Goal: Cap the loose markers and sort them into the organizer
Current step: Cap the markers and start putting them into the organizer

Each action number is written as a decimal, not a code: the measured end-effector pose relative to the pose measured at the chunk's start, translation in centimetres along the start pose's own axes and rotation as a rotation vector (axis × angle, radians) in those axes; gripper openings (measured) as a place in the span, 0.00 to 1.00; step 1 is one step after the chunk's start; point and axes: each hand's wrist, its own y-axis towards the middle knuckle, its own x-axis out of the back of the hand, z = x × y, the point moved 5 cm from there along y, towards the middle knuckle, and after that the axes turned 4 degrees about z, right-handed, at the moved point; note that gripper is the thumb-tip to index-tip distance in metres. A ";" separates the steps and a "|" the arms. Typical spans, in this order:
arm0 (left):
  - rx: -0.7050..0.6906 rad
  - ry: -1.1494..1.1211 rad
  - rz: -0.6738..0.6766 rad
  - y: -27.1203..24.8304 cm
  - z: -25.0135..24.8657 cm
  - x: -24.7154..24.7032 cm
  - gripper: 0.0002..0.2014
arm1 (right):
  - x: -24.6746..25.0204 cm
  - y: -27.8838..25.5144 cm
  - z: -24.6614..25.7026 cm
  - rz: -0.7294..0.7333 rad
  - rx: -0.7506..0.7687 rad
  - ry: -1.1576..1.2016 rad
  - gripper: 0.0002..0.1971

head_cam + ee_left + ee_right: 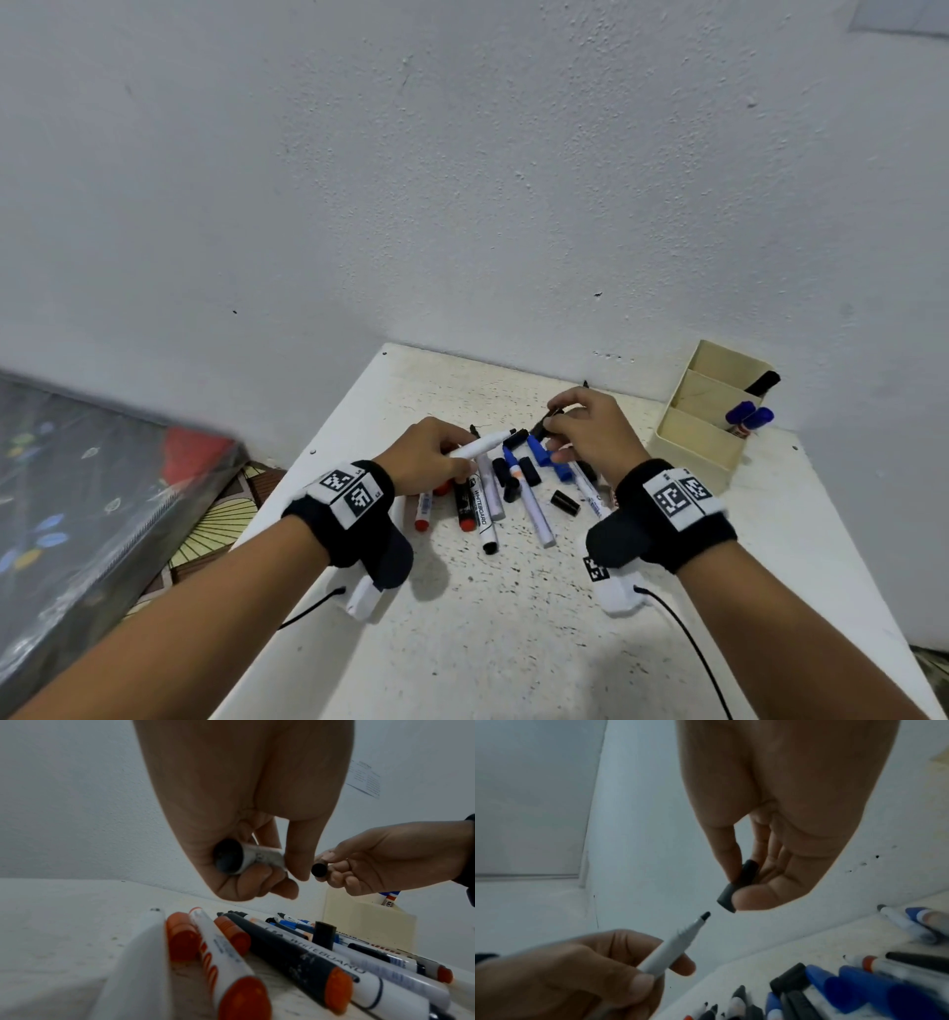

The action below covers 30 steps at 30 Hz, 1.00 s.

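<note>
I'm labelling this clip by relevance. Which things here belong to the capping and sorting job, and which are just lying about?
Part of the job:
- uncapped marker in left hand
- black cap in right hand
- loose markers
- loose cap
- organizer

Lying about:
- patterned mat
- paper on wall

My marker (pixel 672 945): white, black tip | my cap (pixel 736 888): black | organizer (pixel 703 411): cream | table (pixel 513 642): white, black-speckled

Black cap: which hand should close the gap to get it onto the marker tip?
Probably the right. The right hand pinches the black cap, open end facing the bare tip, a small gap away. The left hand grips the marker and can simply steady it.
</note>
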 end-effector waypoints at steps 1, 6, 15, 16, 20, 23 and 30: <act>-0.001 -0.007 0.003 0.0 -0.1 -0.1 0.12 | 0.0 -0.1 0.0 -0.022 -0.014 0.082 0.09; -0.006 -0.034 -0.012 0.3 -0.6 -0.4 0.14 | -1.6 -0.6 0.0 0.046 -0.070 0.229 0.07; 0.018 -0.039 -0.009 0.2 0.1 -0.3 0.08 | 1.1 0.5 -2.0 -0.108 -0.075 0.016 0.07; 0.017 -0.042 -0.007 0.2 0.1 -0.3 0.07 | 1.3 0.7 -2.4 -0.082 -0.081 -0.130 0.07; 0.026 -0.051 0.004 0.3 0.3 -0.3 0.08 | 0.1 0.6 -3.8 0.091 -0.072 -0.470 0.08; 0.031 -0.045 0.013 0.4 0.2 -0.6 0.09 | 2.0 1.0 -3.1 -0.030 -0.035 -0.312 0.06; 0.027 -0.028 0.005 0.3 0.0 -0.1 0.04 | 4.6 2.9 -3.0 0.158 -0.035 -0.859 0.20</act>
